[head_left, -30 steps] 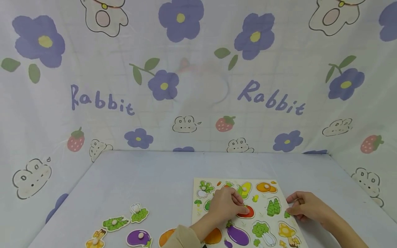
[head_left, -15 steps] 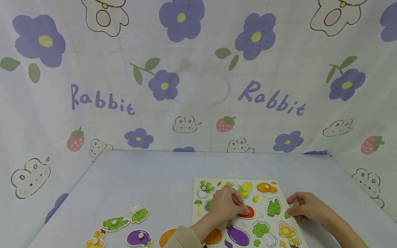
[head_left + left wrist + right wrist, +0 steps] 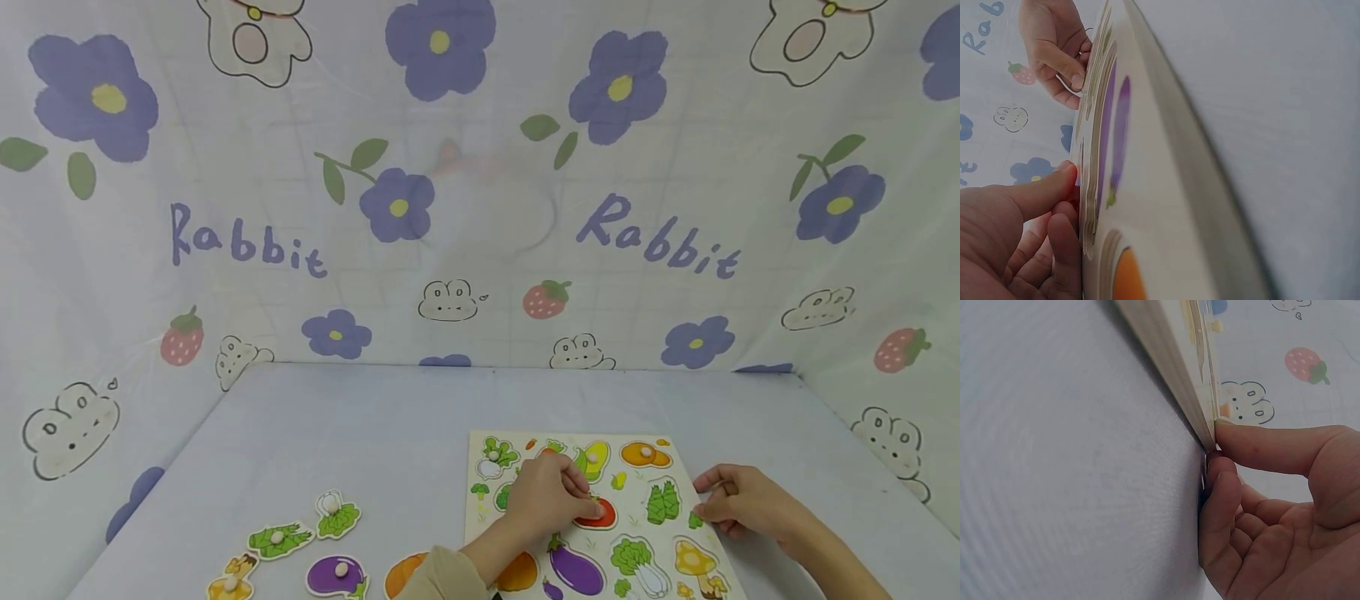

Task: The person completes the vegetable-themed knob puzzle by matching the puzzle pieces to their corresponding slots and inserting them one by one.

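Observation:
A pale vegetable puzzle board [image 3: 630, 533] lies on the table at the front right. My left hand [image 3: 542, 498] reaches across it and pinches the red tomato piece [image 3: 600, 515], which sits at the tomato's place on the board. In the left wrist view the thumb and index finger of the left hand [image 3: 1035, 231] meet on a bit of red close against the board's face. At the board's right edge my right hand [image 3: 750, 500] grips the rim, thumb on top and fingers curled below, as the right hand [image 3: 1272, 494] shows in the right wrist view.
Left of the board lie loose knobbed pieces: a cabbage [image 3: 336, 517], a green bundle [image 3: 279, 542], a mushroom [image 3: 232, 581], an eggplant [image 3: 336, 577] and an orange piece [image 3: 405, 575] partly behind the sleeve. Radish [image 3: 495, 457], corn [image 3: 592, 460] and potato-like [image 3: 645, 454] pieces sit in the board. A printed curtain hangs behind.

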A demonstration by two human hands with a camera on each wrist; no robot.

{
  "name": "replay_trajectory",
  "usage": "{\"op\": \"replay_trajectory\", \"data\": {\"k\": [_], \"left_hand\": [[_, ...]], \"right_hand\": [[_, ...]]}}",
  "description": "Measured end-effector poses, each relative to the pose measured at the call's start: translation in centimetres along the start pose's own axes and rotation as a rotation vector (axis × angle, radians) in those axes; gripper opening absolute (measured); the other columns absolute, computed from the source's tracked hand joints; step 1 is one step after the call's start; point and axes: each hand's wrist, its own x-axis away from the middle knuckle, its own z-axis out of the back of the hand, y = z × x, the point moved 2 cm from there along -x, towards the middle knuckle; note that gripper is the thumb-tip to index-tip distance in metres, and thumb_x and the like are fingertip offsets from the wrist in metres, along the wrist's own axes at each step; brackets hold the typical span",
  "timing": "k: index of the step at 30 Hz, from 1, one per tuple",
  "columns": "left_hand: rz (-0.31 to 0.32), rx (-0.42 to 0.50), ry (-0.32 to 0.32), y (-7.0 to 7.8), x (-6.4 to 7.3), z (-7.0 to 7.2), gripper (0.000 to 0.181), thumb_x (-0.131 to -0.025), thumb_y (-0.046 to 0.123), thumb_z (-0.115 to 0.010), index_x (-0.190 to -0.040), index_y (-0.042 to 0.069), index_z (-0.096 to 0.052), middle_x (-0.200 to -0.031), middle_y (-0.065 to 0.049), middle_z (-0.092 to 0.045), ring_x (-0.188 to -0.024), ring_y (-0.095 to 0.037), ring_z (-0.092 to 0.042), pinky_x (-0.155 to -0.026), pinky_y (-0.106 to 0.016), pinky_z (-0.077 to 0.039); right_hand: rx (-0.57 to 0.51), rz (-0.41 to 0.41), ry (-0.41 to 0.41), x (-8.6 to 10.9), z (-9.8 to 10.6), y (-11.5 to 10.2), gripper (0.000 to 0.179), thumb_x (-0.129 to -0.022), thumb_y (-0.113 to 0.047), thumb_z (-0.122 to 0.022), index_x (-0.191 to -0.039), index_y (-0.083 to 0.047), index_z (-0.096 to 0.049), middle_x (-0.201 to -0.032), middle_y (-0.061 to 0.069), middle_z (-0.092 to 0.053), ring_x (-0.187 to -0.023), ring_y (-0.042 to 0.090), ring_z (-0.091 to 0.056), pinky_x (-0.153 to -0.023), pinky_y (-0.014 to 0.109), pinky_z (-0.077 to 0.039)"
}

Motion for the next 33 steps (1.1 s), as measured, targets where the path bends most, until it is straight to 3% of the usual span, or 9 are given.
{"op": "replay_trajectory", "data": {"k": [9,11,13,16,19,21,26,29,33], "left_hand": [[-0.002,-0.003,-0.008,0.0,-0.1,-0.1,0.027,-0.07,0.019,-0.091,-0.073,0.018,-0.064,-0.06,0.013,-0.057,-0.056,-0.002,-0.052,-0.054,-0.023,-0.043],[0.014,0.075,-0.054,0.2,0.1,0.5,0.025,-0.072,0.018,-0.09,-0.077,0.015,-0.066,-0.066,0.012,-0.06,-0.057,-0.003,-0.055,-0.054,-0.023,-0.046],[0.012,0.156,-0.098,0.6,0.5,1.9,0.023,-0.076,0.021,-0.088,-0.086,0.013,-0.068,-0.077,0.011,-0.063,-0.063,-0.005,-0.059,-0.057,-0.024,-0.049],[-0.036,0.253,-0.147,1.4,1.7,6.0,0.026,-0.082,0.025,-0.083,-0.101,0.014,-0.069,-0.096,0.008,-0.066,-0.079,-0.01,-0.064,-0.066,-0.028,-0.053],[-0.131,0.238,-0.107,1.0,3.3,11.6,0.027,-0.084,0.026,-0.081,-0.107,0.017,-0.07,-0.104,0.007,-0.067,-0.092,-0.015,-0.062,-0.075,-0.032,-0.054],[-0.139,0.227,-0.063,-0.4,4.9,15.6,0.027,-0.085,0.025,-0.08,-0.108,0.018,-0.07,-0.106,0.006,-0.069,-0.094,-0.018,-0.062,-0.078,-0.034,-0.054],[-0.031,0.081,0.101,-5.8,9.6,24.0,0.032,-0.084,0.03,-0.08,-0.113,0.02,-0.069,-0.108,0.005,-0.068,-0.091,-0.019,-0.062,-0.078,-0.031,-0.054],[0.016,0.011,0.152,-8.9,12.0,27.3,0.035,-0.085,0.031,-0.079,-0.115,0.017,-0.069,-0.107,0.002,-0.069,-0.086,-0.019,-0.062,-0.077,-0.029,-0.053],[0.078,0.051,0.092,-12.1,13.7,29.7,0.031,-0.087,0.026,-0.077,-0.112,0.009,-0.07,-0.104,-0.008,-0.07,-0.079,-0.021,-0.06,-0.07,-0.029,-0.052]], "right_hand": [[0.0,-0.006,0.007,-0.2,0.1,0.2,0.042,-0.081,-0.01,-0.078,-0.112,0.006,-0.056,-0.076,0.007,-0.056,-0.069,0.021,-0.052,-0.059,0.032,-0.047],[0.002,-0.013,0.004,-0.3,0.0,0.2,0.041,-0.081,-0.01,-0.078,-0.112,0.006,-0.056,-0.076,0.007,-0.056,-0.068,0.021,-0.052,-0.06,0.033,-0.047],[0.005,-0.018,-0.003,-0.3,-0.1,0.3,0.041,-0.082,-0.01,-0.078,-0.112,0.006,-0.056,-0.076,0.007,-0.057,-0.068,0.021,-0.052,-0.06,0.033,-0.047],[0.016,-0.017,-0.007,-0.2,-0.1,0.2,0.041,-0.082,-0.012,-0.078,-0.112,0.005,-0.056,-0.076,0.006,-0.056,-0.069,0.021,-0.052,-0.061,0.033,-0.047],[0.02,-0.016,0.001,-0.1,0.2,0.2,0.041,-0.083,-0.012,-0.077,-0.113,0.006,-0.055,-0.076,0.006,-0.056,-0.069,0.021,-0.052,-0.061,0.033,-0.047],[0.017,-0.018,0.001,0.1,0.2,0.2,0.041,-0.083,-0.011,-0.077,-0.113,0.006,-0.055,-0.076,0.006,-0.057,-0.069,0.02,-0.052,-0.06,0.032,-0.047],[0.004,-0.005,-0.018,0.1,0.1,0.2,0.041,-0.084,-0.011,-0.076,-0.113,0.007,-0.054,-0.076,0.006,-0.058,-0.068,0.02,-0.052,-0.06,0.032,-0.047],[0.008,0.002,-0.019,0.0,0.1,0.1,0.041,-0.084,-0.011,-0.076,-0.113,0.007,-0.054,-0.076,0.006,-0.057,-0.067,0.02,-0.052,-0.059,0.032,-0.047],[0.01,-0.002,-0.02,-0.2,0.0,0.1,0.041,-0.084,-0.011,-0.076,-0.113,0.007,-0.054,-0.076,0.006,-0.057,-0.067,0.02,-0.052,-0.059,0.032,-0.047]]}}
